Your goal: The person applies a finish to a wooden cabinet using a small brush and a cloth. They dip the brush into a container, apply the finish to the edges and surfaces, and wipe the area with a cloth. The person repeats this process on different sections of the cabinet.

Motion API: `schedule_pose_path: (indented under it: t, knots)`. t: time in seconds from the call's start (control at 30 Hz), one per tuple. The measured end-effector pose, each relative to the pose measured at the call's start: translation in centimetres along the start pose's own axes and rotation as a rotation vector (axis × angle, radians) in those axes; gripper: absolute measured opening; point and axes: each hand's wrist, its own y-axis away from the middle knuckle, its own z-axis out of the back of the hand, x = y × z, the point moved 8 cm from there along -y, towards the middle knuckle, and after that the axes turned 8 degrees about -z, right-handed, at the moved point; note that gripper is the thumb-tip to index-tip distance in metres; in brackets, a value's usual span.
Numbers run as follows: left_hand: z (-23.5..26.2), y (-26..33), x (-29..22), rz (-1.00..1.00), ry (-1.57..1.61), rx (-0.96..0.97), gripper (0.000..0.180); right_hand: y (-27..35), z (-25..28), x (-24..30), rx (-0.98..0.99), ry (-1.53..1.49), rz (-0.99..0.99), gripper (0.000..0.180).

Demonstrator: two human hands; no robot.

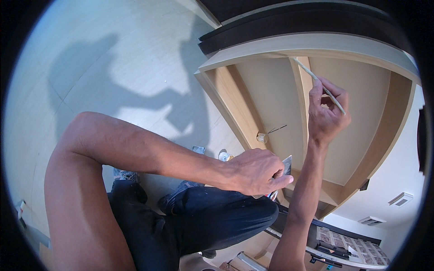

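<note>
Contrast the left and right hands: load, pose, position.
Load: the left hand grips a flat grey piece, mostly hidden; the right hand holds a thin pale stick.
Pose: the left hand is curled with its back showing; the right hand pinches pen-style.
Position: the left hand appears near the knee; the right hand appears higher, against the wooden cabinet.
Shared: both are bare and holding something.

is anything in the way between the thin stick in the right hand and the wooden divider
Nothing visible: the thin stick in the right hand runs up to the top end of the wooden divider; actual contact is unclear. The left hand is lower and leftward, off that line.
</note>
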Motion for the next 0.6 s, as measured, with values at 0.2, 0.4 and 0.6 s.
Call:
schedule_pose_path:
  t: [0.2, 0.4, 0.6]
  knots:
    - [0.13, -0.1, 0.21, 0.002, -0.007, -0.002, 0.048, -0.27, 0.24, -0.75, -0.043, -0.02, 0.002, 0.011]
    - [0.43, -0.02, 0.25, 0.032, 0.012, 0.014, 0.048, 0.22, 0.12, -0.08, -0.021, -0.061, 0.054, 0.013]
    - [0.41, -0.08, 0.55, 0.044, 0.006, 0.018, 0.046, 0.0, 0.49, -0.9, -0.083, -0.026, 0.017, 0.011]
